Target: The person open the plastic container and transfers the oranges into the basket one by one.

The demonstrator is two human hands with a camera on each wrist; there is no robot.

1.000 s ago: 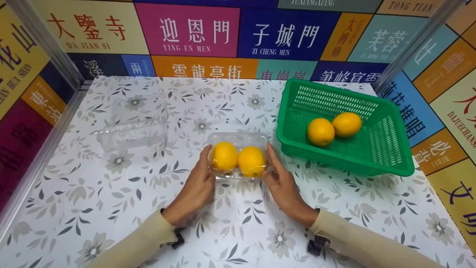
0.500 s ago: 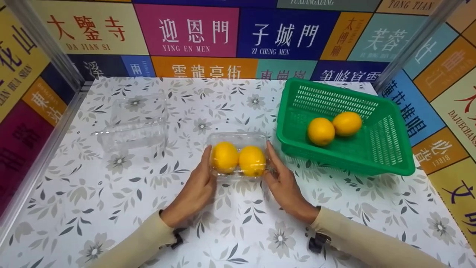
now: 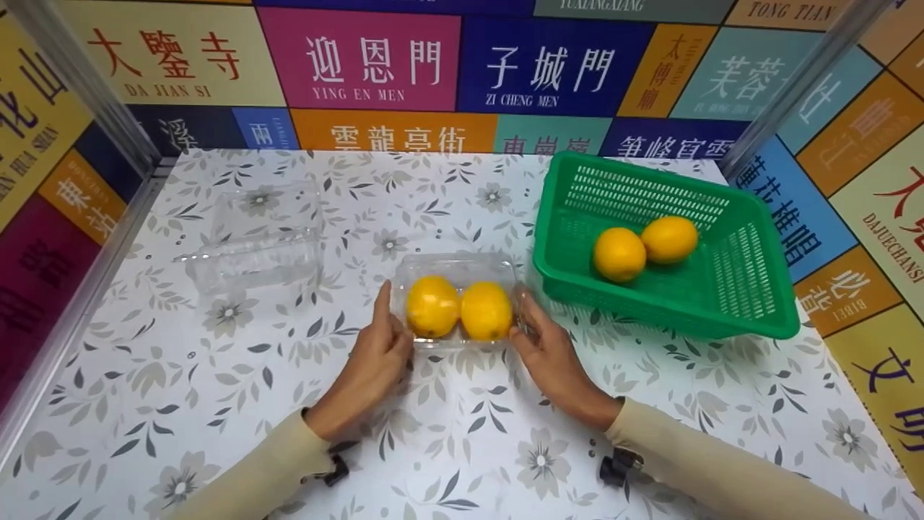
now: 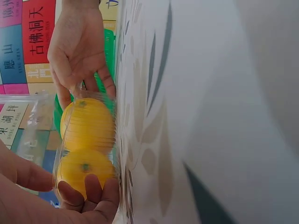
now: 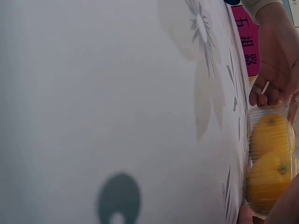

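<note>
A clear plastic box (image 3: 462, 269) stands on the table in front of me, with one orange (image 3: 433, 307) at its left and another (image 3: 486, 310) at its right. My left hand (image 3: 368, 368) is at the box's left end, index finger straight and a little apart from it. In the left wrist view, relaxed fingertips of the left hand (image 4: 88, 205) overlap the box's end. At the right end, my right hand (image 3: 559, 365) touches the box with loosely bent fingers. Whether the lid is fastened, I cannot tell.
A green basket (image 3: 664, 310) with two oranges, one (image 3: 619, 254) beside the other (image 3: 670, 239), stands at the right. A second clear box (image 3: 253, 263), lid raised, lies at the back left. Printed panels (image 3: 361, 65) border the table.
My left hand has shifted slightly left, its index finger coming away from the box's side. The right fingers have bent a little more; the box has barely moved.
</note>
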